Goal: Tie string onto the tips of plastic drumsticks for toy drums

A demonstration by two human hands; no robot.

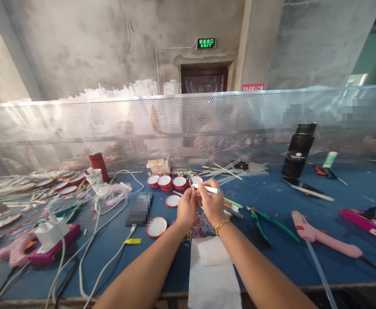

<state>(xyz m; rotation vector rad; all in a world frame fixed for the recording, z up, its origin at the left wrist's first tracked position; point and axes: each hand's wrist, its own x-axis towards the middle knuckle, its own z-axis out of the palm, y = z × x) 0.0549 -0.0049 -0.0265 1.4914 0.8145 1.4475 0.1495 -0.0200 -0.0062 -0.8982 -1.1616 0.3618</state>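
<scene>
At the far left of the blue table (304,266), a pink glue gun (16,253) and white cables (87,240) are spread among flat round discs (55,183), with a red flask (99,165) set upright behind them, seemingly kept out of the working space. Nearer the middle, small red-rimmed drums (165,182) are lined up in a row just beyond the hands, likely so that they can be reached one at a time, and one more lies flat by the left wrist. The left hand (186,207) is raised above the table with its fingers pinched on the near end of a thin white stick (207,189); the right hand (211,203), with a gold bracelet on its wrist, is closed on the same stick, which is held level between the two, its green tip pointing right. A white sheet (213,274) is laid under the forearms. To the right, green pliers (265,223), a second pink glue gun (323,237), and a black bottle (299,149) are placed apart. The table is backed by a perforated metal screen (78,124), and a bare concrete wall with a lit exit sign (206,43) rises beyond.
</scene>
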